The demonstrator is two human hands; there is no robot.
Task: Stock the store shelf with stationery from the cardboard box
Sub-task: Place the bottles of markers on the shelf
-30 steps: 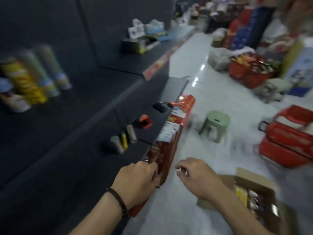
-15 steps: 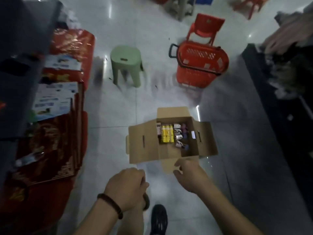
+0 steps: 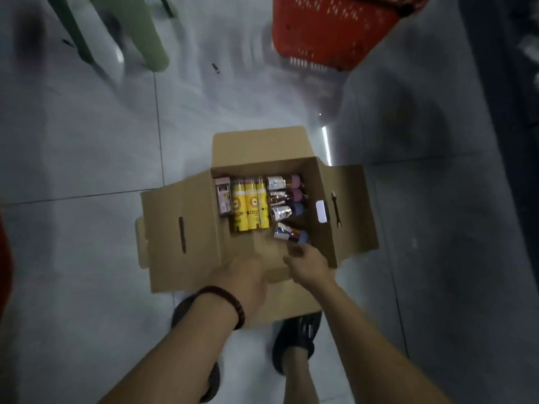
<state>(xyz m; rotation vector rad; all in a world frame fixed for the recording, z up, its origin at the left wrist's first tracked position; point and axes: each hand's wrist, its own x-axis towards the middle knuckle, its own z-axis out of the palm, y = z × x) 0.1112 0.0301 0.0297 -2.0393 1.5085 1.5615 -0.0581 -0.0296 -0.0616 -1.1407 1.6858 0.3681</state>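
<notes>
One cardboard box point(image 3: 180, 228), three yellow tubes point(image 3: 250, 207), four foil-wrapped rolls point(image 3: 280, 197), one pink pack point(image 3: 224, 198), one green stool point(image 3: 145, 39), one red basket point(image 3: 329, 27).

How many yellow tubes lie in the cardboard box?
3. The left tube, the middle tube and the right tube lie side by side in the cardboard box; more may hide beneath.

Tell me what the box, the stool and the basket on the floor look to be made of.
Box: brown cardboard, matte; creased flaps with cut slots.
Stool: likely moulded plastic, pale green, smooth with a slight sheen.
Basket: likely red plastic, its wall pierced by rows of small slots; blurred, so finish is unclear.
</notes>
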